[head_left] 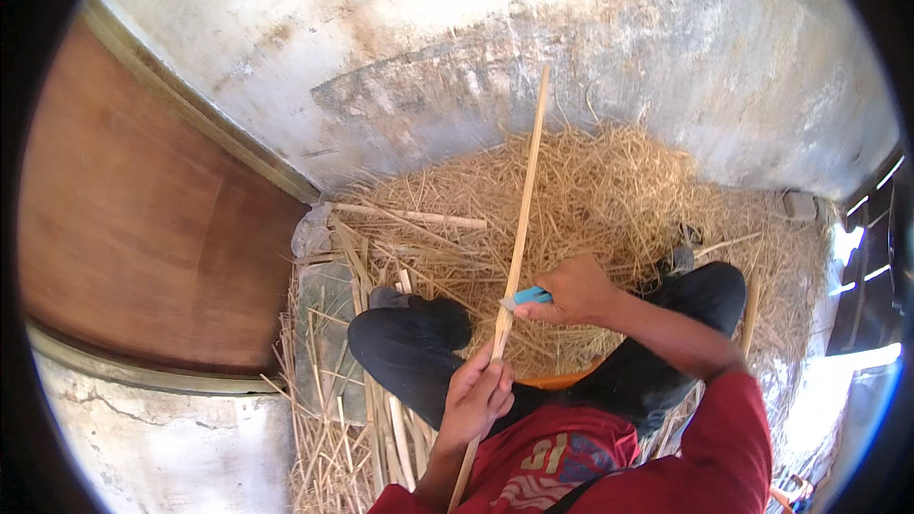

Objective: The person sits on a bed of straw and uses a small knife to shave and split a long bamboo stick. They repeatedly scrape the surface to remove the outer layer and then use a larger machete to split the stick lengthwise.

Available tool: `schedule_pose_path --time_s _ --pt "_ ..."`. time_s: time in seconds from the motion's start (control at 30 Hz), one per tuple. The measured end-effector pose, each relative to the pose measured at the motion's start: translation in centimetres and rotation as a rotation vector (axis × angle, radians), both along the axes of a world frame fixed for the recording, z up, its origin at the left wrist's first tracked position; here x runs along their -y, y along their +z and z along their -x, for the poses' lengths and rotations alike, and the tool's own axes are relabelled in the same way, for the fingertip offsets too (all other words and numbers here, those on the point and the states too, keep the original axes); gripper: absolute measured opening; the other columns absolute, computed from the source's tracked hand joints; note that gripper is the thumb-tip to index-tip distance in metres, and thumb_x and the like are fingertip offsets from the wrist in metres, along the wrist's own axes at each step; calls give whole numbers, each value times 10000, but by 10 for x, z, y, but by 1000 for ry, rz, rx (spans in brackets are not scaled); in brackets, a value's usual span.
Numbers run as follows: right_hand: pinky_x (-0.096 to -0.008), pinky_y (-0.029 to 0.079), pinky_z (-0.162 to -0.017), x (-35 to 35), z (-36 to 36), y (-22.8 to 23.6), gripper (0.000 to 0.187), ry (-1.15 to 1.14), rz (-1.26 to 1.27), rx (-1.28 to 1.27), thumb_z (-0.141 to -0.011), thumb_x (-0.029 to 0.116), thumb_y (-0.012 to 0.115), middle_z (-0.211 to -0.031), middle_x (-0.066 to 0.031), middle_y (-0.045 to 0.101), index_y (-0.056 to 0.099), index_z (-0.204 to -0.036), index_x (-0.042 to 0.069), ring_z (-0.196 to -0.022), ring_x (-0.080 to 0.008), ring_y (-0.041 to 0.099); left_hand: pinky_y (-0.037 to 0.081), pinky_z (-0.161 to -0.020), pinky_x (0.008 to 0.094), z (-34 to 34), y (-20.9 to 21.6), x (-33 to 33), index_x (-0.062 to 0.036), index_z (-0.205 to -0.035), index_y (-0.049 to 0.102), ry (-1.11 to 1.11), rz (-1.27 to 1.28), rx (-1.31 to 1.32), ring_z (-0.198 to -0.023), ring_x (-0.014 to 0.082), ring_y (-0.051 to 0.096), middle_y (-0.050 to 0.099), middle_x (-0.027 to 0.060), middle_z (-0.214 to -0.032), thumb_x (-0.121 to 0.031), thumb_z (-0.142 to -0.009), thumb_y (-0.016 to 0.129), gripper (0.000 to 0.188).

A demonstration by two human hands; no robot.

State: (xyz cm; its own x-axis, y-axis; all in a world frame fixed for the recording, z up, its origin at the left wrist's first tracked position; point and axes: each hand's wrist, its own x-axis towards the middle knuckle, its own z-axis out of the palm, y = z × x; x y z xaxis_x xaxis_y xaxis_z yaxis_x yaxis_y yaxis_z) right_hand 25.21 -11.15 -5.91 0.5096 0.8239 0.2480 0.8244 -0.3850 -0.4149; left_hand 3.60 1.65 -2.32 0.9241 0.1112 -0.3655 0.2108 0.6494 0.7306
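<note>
A long, pale bamboo strip (528,190) slants up from my lap toward the wall. Lower down, my left hand (476,396) is closed around it, and its bottom end runs back past my forearm. My right hand (574,289) grips a blue-handled utility knife (531,296). Its blade touches the strip just above my left hand, beside a rougher, whittled-looking stretch (503,326). Most of the knife's handle is hidden in my fingers.
A heap of thin shavings (609,190) covers the floor ahead, up to the stained wall (457,29). Loose bamboo strips (395,433) lie to my left, by a stone slab (328,324) and a brown door (162,219). Something orange (571,378) shows between my bent legs.
</note>
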Motion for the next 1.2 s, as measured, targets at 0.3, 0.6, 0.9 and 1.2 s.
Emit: schedule_pose_path --time_s 0.3,0.6,0.9,1.2 --pt "-432 461 -453 -1 -59 -14 806 -425 152 -118 -761 845 365 -522 -118 578 659 -643 104 -506 -302 622 292 -447 183 4 9 14 -26 -1444 299 -46 135 -31 -475 27 301 428 -15 -745 -127 -1001 408 467" --pt "-443 504 -533 -2 0 -4 777 -1 169 29 -740 816 456 -584 -151 615 667 -686 69 -567 -330 642 306 -469 164 10 -3 -2 -47 -1469 282 -77 -444 56 -525 17 336 459 -13 -775 -98 -1002 373 478" --pt "-448 496 -529 10 -82 -3 763 -476 197 -353 -789 785 431 -537 -146 591 657 -655 69 -556 -332 634 345 -511 165 31 -5 12 -71 -1475 292 -111 -604 141 -584 30 403 501 -6 -807 -86 -991 389 494" --pt "-439 449 -453 -4 -18 -6 711 -28 -17 130 -744 764 519 -484 -128 531 622 -612 72 -473 -315 584 349 -560 157 21 -1 -1 -51 -1477 274 -105 -695 97 -618 25 400 511 1 -813 -49 -983 397 509"
